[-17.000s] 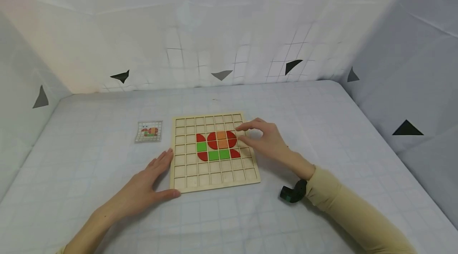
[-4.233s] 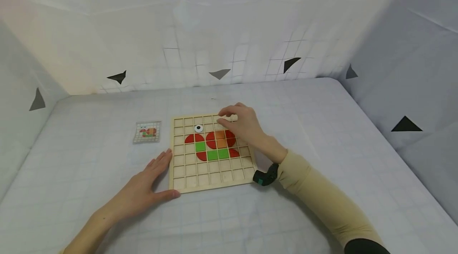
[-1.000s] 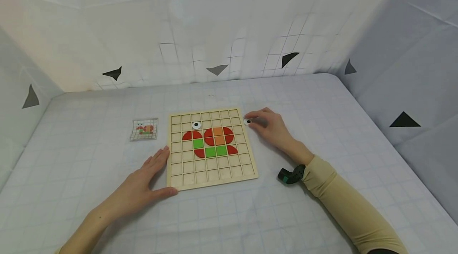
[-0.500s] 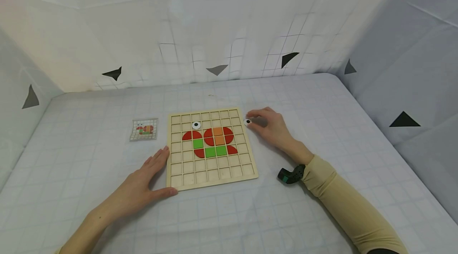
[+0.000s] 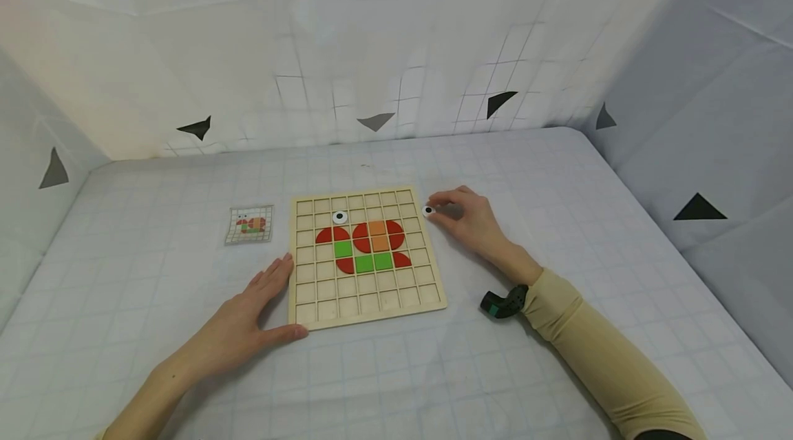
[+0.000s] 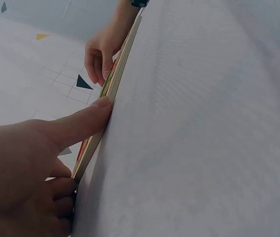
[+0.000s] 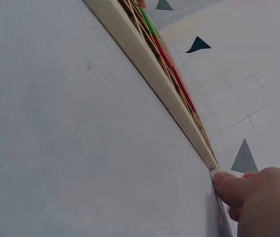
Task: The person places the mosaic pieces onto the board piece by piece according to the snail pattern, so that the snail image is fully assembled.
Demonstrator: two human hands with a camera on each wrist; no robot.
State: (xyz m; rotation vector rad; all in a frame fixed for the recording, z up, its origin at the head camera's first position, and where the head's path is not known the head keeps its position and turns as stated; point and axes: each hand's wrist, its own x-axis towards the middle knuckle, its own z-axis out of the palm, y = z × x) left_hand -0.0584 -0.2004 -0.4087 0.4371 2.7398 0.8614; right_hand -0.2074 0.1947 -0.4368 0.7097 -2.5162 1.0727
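In the head view, a square wooden grid board lies on the cloth with red, green and orange tiles in its middle cells. One round white eye tile sits in the upper part of the grid. My left hand rests beside the board's left side, fingers extended, fingertips and thumb at its edge. Just off the board's upper right edge, my right hand pinches a second eye tile between thumb and fingertips. In the right wrist view the thumb is at the board's corner, and the tile is hidden.
A small picture card showing a coloured tile figure on a grid lies left of the board. A dark wrist device is on the right wrist. White cloth with black, grey and yellow triangles rises behind the table.
Since the oldest frame, a red tile and an eye tile have appeared on the board's upper left. My right hand, over the board earlier, is now off its right edge with an eye tile.
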